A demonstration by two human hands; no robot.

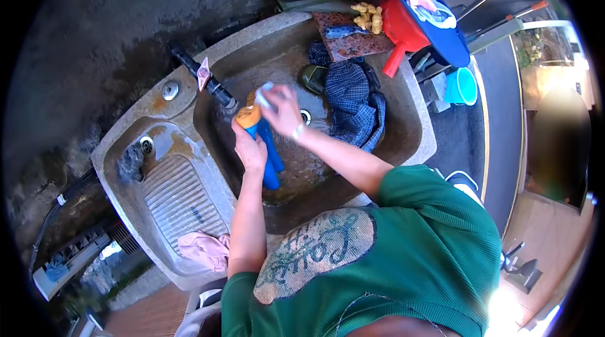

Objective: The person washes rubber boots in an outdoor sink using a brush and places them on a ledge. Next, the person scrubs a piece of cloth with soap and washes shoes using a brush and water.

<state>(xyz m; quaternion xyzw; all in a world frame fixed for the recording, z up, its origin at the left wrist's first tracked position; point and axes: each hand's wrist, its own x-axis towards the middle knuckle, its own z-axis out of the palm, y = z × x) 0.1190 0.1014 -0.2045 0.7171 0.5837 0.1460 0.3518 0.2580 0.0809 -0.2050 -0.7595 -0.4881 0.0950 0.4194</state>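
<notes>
While your left hand's fingers (242, 135) wrap around the smooth, tubular blue item with a rounded orange-tan end (272, 155), near the frame's centre, your right hand (285, 110) pinches a small pale object (265, 94) just beside that end. Around them spreads the coarse, stone-like sink (252, 33); crumpled checked fabric (351, 101) lies right of centre, the ridged washboard (181, 192) lower left.

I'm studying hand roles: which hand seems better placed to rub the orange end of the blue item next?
Probably the right: the right hand holds a pale object close to the orange end, while the left hand is occupied gripping the blue item.
</notes>
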